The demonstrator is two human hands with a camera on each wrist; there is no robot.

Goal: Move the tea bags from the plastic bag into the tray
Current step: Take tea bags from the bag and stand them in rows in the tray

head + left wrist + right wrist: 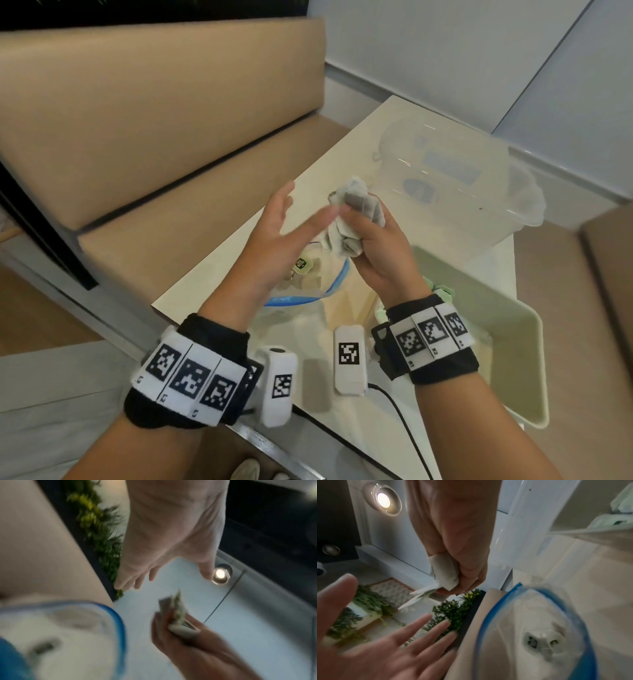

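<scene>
My right hand [368,236] grips a bunch of grey-white tea bags [352,212] lifted above the table; the same tea bags [443,574] show in the right wrist view. My left hand [284,219] is beside them, palm up, fingers spread and empty. Below both hands lies the clear plastic bag [308,284] with a blue zip rim, open, with more tea bags and a green tag [301,265] inside. The pale green tray [507,342] sits at the right, under my right wrist, with some green-tagged pieces at its near-left corner.
A clear plastic lidded container [455,178] stands at the table's far right. Two white tagged devices [349,359] with a black cable lie near the table's front edge. A beige bench [154,120] runs along the left.
</scene>
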